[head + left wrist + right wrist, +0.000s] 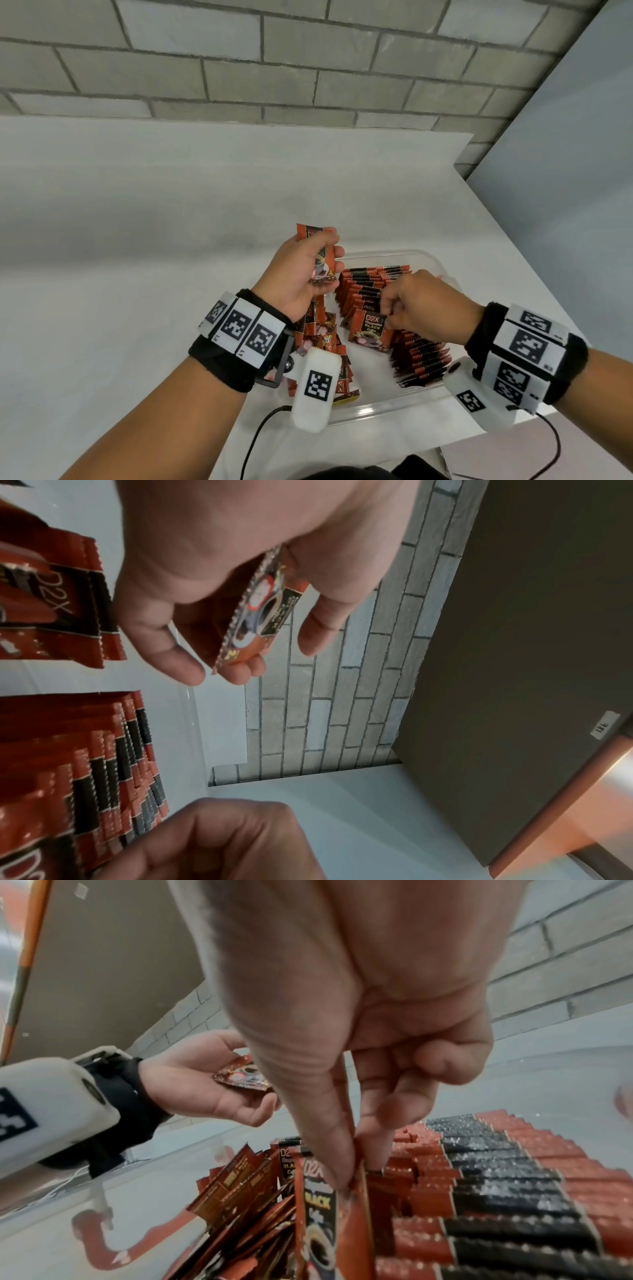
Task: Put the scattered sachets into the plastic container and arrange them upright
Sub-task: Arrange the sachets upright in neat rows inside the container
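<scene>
Left hand (301, 270) raised over the far-left corner of the plastic container (387, 409), fingers and thumb curled round one red sachet (317, 255), which sticks up out of the fist; the left wrist view shows its printed face and serrated edge between thumb and fingers. Right hand (421, 301) low inside the container, thumb and forefinger pinching the top edge of a second sachet (369, 330), face toward the camera, standing at the near end of the far row. Hands apart, each on its own sachet. Container clear, sits on a white table (137, 274) near its right edge. Two rows of sachets packed upright along its right side: a far row (366, 282) and a near row (419, 359), tops showing red and black bands. Loose heap of sachets (322, 339) lies jumbled in the left part of the container, partly hidden under the left wrist. Grey brick wall (308, 58) behind the table
</scene>
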### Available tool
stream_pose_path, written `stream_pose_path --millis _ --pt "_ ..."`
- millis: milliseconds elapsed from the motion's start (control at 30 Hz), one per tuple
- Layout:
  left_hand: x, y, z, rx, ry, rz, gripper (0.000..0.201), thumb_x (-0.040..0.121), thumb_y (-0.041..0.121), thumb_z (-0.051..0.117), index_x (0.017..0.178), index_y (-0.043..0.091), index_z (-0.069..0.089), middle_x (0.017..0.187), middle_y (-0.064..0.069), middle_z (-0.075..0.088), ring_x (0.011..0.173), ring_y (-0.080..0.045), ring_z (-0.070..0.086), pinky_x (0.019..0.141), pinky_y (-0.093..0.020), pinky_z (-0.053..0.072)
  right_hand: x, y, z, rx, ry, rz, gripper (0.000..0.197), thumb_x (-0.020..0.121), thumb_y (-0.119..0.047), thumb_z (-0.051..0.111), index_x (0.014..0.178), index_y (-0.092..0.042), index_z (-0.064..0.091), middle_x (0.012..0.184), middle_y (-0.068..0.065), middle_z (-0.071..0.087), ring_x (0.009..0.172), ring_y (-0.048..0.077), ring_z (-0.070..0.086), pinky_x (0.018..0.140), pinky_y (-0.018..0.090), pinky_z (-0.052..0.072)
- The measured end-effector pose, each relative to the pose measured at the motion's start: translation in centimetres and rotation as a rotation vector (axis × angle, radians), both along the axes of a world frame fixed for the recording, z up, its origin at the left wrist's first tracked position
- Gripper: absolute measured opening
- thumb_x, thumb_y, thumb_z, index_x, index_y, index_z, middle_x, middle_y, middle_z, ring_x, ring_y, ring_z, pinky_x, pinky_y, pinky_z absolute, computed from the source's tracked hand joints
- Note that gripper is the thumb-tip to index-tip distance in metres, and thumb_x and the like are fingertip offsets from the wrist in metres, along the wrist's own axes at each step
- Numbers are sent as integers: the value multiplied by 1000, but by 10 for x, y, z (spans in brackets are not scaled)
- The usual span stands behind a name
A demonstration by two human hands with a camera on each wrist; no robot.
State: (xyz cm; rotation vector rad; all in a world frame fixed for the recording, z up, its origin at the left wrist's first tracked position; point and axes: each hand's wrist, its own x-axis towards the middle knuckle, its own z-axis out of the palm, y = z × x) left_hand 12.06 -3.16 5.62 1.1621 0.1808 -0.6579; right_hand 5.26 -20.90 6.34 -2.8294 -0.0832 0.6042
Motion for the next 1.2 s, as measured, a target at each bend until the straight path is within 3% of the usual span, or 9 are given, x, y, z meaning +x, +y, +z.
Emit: stream_pose_path --millis 100,233,333,467,667,833,1067,1200 --pt "3 1 0 2 1 -1 11 91 21 60 102 19 63 77 0 66 62 -13 61 74 -35 49 1 2 -2 -84 -2 37 12 84 -16 68 76 -21 60 67 -16 52 64 2 51 54 9 32" --pt "4 2 -1 -5 -3 -6 12 92 20 59 103 19 63 78 -1 66 62 -13 61 75 -35 49 4 6 -2 -168 -15 104 16 85 -16 65 72 -20 56 80 -7 52 77 11 50 55 12 31" --pt "4 2 0 -8 -7 -10 14 92 21 58 105 19 63 79 0 66 63 -13 62 73 -34 48 6 7 -1 -247 -15 136 27 86 -20 64 65 -19 47 85 -3 51 79 14 52 61 21 40" --pt "4 1 1 -9 -10 -14 14 92 21 58 105 19 63 78 0 67 63 -12 62 70 -32 49 6 9 -2 -359 1 216 37 89 -24 57 59 -22 34 81 -1 51 75 17 52 63 27 40" --pt "5 0 0 -13 -15 -15 15 92 21 58 106 18 63 78 0 67 64 -13 62 70 -32 49 5 12 -7 -474 47 347 23 89 -21 55 69 -15 46 83 4 61 72 22 59 60 29 43" --pt "4 -1 -3 -14 -12 -16 17 92 22 58 107 18 63 75 1 68 64 -12 62 68 -31 49 7 15 -11 -485 73 375 18 91 -16 51 73 -12 53 69 2 51 60 20 49 54 26 39" --pt "3 -4 -5 -25 -17 -23 17 92 22 58 107 18 63 74 1 68 63 -13 62 66 -30 49 8 22 -8 -484 110 395 14 91 -9 44 81 -12 54 65 2 42 64 23 49 62 28 43" --pt "2 -5 -6 -33 -26 -8 16 92 22 58 106 19 63 72 2 69 62 -13 62 67 -31 48 8 20 -10 -488 118 399 14 92 -10 46 91 -8 60 84 8 62 68 23 55 65 30 49"
